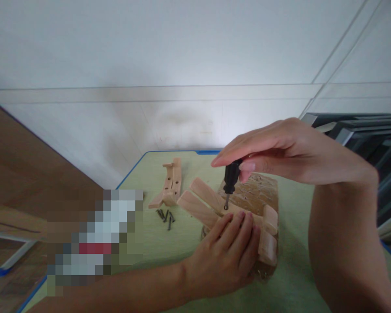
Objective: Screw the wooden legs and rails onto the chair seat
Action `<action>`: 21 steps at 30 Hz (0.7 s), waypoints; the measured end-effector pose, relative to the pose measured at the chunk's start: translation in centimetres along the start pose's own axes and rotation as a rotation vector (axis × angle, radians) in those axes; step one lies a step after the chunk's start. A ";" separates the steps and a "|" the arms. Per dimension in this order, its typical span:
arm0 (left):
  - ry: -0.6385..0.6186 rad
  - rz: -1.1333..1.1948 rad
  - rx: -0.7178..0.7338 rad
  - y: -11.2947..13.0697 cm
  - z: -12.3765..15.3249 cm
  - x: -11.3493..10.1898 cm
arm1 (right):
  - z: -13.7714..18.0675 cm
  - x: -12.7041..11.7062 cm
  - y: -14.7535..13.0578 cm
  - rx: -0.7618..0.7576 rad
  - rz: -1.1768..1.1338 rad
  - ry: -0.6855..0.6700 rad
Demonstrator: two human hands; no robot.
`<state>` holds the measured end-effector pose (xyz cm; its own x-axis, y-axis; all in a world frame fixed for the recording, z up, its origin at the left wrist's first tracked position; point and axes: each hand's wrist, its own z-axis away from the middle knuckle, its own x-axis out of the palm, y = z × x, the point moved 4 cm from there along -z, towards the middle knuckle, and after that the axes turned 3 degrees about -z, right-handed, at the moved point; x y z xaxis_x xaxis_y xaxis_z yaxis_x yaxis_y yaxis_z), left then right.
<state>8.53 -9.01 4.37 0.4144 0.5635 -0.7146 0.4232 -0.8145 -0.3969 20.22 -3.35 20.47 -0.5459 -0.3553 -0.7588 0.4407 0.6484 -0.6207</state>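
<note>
My right hand (280, 150) is closed round the black handle of a small screwdriver (230, 180), held upright with its tip on a wooden assembly (202, 204) of pale slats. My left hand (230, 254) lies flat on those slats with the fingers stretched out, pressing them down near the screwdriver tip. Beneath the slats lies a round wooden board with many small holes (259, 193).
A separate wooden bracket piece (171, 187) lies further back on the green table (150, 174). Several dark screws (166, 216) lie beside it. A blurred-out patch covers the table's left part. A white wall stands behind; dark frames are stacked at the right.
</note>
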 end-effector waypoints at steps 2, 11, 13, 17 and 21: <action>0.001 0.006 0.004 0.0 0.0 0.0 | 0.1 -0.1 0.2 0.018 -0.002 0.027; 0.001 0.027 -0.001 0.0 0.1 0.0 | -0.1 -0.2 0.6 -0.003 0.017 0.091; -0.009 0.030 -0.004 0.0 0.1 0.0 | -0.2 -0.2 0.5 -0.017 0.011 0.090; -0.007 0.045 -0.017 -0.1 0.2 -0.1 | -0.3 -0.4 0.3 -0.009 0.031 0.113; 0.017 0.052 -0.026 -0.1 0.1 -0.3 | -0.5 -0.2 0.3 -0.035 0.043 0.109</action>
<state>8.28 -9.11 4.54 0.4500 0.5226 -0.7241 0.4210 -0.8393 -0.3440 20.10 -2.76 20.59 -0.6024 -0.2526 -0.7572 0.4409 0.6854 -0.5795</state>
